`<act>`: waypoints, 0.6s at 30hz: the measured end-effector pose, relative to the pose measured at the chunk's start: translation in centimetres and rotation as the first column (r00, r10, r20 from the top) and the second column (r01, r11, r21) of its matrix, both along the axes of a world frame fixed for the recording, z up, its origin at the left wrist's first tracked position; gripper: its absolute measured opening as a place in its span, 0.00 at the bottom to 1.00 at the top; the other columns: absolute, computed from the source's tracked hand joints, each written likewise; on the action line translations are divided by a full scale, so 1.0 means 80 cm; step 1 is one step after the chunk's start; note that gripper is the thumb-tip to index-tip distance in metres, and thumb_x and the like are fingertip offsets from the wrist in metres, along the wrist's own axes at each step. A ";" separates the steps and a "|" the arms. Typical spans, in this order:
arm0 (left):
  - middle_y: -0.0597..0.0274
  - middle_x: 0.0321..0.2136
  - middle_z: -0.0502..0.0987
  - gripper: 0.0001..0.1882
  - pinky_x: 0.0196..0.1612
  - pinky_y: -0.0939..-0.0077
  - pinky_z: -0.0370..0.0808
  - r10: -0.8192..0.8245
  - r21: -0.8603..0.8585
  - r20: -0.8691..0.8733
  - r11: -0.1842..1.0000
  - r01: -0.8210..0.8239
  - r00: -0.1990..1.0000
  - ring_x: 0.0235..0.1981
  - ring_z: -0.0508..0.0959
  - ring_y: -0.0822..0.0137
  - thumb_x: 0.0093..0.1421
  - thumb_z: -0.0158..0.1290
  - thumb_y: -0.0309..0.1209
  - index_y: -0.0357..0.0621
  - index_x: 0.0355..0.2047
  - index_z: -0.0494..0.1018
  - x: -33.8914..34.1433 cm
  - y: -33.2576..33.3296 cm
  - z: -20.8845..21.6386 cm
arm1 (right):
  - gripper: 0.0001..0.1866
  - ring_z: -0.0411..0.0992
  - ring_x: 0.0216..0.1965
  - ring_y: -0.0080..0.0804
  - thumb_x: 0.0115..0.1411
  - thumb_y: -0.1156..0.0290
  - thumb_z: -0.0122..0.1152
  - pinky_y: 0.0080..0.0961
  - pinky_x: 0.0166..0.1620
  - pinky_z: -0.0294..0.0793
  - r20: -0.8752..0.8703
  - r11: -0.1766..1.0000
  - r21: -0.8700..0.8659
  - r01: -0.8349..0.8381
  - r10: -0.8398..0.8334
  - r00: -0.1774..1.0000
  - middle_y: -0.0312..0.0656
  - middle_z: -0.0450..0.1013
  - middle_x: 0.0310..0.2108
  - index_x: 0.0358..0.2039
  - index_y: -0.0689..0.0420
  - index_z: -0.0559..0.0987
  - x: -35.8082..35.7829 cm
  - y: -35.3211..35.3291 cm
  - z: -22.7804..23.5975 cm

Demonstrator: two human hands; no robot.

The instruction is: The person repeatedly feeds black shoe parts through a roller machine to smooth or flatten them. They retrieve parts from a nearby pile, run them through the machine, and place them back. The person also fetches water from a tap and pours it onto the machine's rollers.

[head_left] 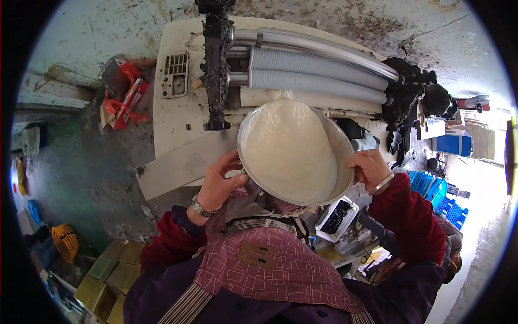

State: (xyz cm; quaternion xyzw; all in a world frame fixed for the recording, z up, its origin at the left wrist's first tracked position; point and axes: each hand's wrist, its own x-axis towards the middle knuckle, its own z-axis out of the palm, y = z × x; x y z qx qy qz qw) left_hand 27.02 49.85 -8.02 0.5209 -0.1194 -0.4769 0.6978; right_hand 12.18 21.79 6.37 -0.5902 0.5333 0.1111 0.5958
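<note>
Between my two hands is a round metal pan (341, 141) holding a pale cream liquid (286, 148). The pan is tilted, with the liquid lying toward its far left side and part of the inner right wall bare. My left hand (218, 183) grips the left edge near a small handle, thumb on the side. At the right rim, my right hand (370, 168) pinches the edge with its fingers closed. Just beyond the pan is a roller machine with grey ridged rollers (318, 70) and a shiny metal roller (324, 46). The pan hides part of the machine's near side.
A flat grey board (183, 162) juts out left of the pan. Below its right side sits a white tray (337, 218) with dark pieces. Blue plastic crates (431, 189) stand at right, cardboard boxes (102, 281) at lower left, and a red bag (128, 100) at upper left.
</note>
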 end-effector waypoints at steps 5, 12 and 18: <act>0.60 0.45 0.69 0.37 0.41 0.73 0.72 -0.004 0.017 0.005 1.000 0.004 1.000 0.44 0.70 0.67 0.48 0.60 0.37 0.38 0.55 0.58 0.000 -0.001 0.007 | 0.08 0.60 0.08 0.21 0.47 0.74 0.53 0.22 0.15 0.70 0.013 1.000 0.000 0.016 -0.016 1.000 0.41 0.69 0.14 0.19 0.65 0.76 -0.002 -0.002 -0.001; 0.59 0.46 0.68 0.37 0.41 0.73 0.71 -0.014 0.041 -0.005 0.999 0.015 1.000 0.44 0.70 0.66 0.48 0.60 0.37 0.37 0.55 0.58 -0.001 0.000 0.005 | 0.08 0.60 0.08 0.21 0.47 0.73 0.53 0.22 0.15 0.70 -0.010 1.000 -0.015 -0.001 0.001 1.000 0.40 0.69 0.14 0.19 0.65 0.76 0.001 -0.004 0.001; 0.58 0.46 0.68 0.38 0.43 0.73 0.71 -0.017 0.067 -0.034 0.998 0.020 0.999 0.43 0.70 0.66 0.47 0.61 0.39 0.36 0.55 0.57 0.000 -0.002 0.015 | 0.08 0.59 0.09 0.21 0.47 0.72 0.53 0.22 0.16 0.70 -0.014 1.000 0.004 -0.003 0.003 1.000 0.40 0.68 0.14 0.20 0.65 0.76 0.003 -0.006 0.004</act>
